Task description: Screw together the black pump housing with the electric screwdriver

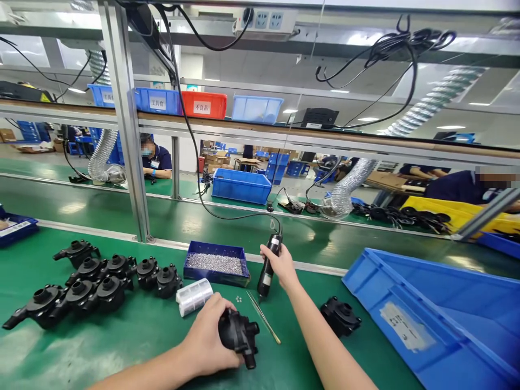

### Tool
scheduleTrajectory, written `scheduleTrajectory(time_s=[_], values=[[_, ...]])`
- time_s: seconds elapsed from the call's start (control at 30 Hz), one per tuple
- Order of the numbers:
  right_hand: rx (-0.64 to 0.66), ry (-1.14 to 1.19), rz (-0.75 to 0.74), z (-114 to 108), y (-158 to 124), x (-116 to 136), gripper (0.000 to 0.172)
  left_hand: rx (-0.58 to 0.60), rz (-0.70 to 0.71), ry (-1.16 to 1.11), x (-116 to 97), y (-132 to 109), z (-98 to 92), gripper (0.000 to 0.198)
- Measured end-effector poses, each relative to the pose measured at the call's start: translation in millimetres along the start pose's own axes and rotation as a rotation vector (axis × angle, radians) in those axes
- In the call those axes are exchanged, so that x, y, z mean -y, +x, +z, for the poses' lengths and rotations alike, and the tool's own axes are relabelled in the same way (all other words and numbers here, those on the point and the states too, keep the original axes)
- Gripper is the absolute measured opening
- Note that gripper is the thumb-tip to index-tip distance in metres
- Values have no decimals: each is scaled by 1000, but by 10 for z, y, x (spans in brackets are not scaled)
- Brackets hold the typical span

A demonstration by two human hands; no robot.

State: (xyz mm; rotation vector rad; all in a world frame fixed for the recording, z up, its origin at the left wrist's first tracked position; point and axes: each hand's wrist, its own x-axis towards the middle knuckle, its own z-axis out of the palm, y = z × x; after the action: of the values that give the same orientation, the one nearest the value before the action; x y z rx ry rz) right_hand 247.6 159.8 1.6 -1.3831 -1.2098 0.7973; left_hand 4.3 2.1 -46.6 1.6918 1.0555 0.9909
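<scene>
Left hand (207,338) gripping black pump housing (238,336), right hand (282,265) holding screwdriver (268,268)

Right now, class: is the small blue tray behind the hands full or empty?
Partly full. The small blue tray holds a shallow layer of tiny silver screws over its floor, while its blue walls rise clear above them.

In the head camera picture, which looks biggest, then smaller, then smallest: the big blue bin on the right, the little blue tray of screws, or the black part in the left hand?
1. Big blue bin, though it lies close to the camera.
2. Blue tray of screws.
3. Black part held by the left hand.
</scene>
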Motion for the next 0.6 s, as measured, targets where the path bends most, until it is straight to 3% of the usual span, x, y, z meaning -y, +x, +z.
scheduleTrajectory(time_s=[0.1,0.2,0.27,0.33,0.43,0.53,0.6], values=[[-10,-181,-24,-178,-187,-205,93,-18,-53,61,-60,-51,-26,59],[-44,-360,-142,-287,-456,-281,101,-22,-79,68,-65,-66,-62,60],[-81,-473,-289,-298,-606,-243,92,-20,-91,75,-59,-64,-71,61],[-45,-562,-467,-249,-714,-167,66,-22,-83,72,-58,-59,-69,61],[241,-652,-683,-99,-826,-84,26,15,-72,-4,-52,-50,-49,64],[543,-740,-762,35,-906,-103,23,146,-128,-118,-16,-34,-32,70],[614,-823,-745,61,-941,-140,26,236,-139,-134,20,-24,-49,77]])
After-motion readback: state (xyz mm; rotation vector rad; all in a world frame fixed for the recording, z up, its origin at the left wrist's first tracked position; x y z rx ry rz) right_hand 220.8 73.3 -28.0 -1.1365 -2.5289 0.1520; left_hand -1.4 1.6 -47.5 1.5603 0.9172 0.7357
